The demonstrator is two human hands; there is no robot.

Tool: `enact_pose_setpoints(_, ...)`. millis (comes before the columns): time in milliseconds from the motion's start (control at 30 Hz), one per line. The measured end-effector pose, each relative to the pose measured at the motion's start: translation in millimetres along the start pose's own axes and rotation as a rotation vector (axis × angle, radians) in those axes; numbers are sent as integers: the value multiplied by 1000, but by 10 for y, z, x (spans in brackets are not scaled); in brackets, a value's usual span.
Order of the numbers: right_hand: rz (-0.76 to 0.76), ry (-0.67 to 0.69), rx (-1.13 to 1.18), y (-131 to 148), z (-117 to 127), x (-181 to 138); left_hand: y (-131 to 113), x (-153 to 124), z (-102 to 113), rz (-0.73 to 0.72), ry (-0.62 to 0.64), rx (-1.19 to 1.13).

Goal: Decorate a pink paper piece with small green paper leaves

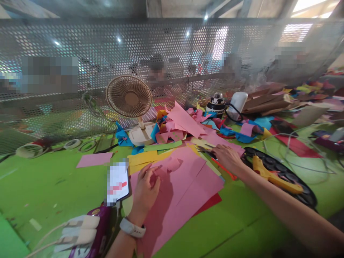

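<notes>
My left hand (147,184), with a white watch on its wrist, rests over large pink paper sheets (188,182). Its fingers are loosely bent and apart. Just beyond the fingertips lies a small curled pink paper piece (174,164). Farther right, my right hand (227,157) closes over a dark-handled metal tool that looks like scissors (205,149); the fingers partly hide it. Beside that hand lies a thin orange tool (224,169). Yellow paper (142,157) and red paper (208,205) stick out from the pink stack.
A phone (118,182) and a purple power strip (92,229) with white plugs lie left. Behind stand a small fan (130,96), crumpled paper scraps (174,125) and a black bottle (215,104). A yellow glue gun (274,175) rests on a black tray (309,197) at right.
</notes>
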State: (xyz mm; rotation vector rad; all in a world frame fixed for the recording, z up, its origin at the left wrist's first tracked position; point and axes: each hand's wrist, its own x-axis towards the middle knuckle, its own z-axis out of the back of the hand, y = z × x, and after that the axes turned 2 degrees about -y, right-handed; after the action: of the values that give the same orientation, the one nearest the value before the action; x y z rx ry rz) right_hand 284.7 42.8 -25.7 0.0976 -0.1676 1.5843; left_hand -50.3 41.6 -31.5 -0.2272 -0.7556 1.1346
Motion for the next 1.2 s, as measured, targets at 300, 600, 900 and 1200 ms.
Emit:
enact_pose_setpoints(300,-32,-30,-1,-7,-15,23,-58,9,19,-17,-43,11)
enact_pose_setpoints(600,-45,-72,52,25,-2,9,-94,-10,36,-34,-79,3)
enact_pose_setpoints(900,93,-66,204,155,200,156,-93,-26,30,-48,-90,-17)
enact_pose_setpoints(1200,172,-28,226,470,65,841,-77,-43,37,-33,-85,-36)
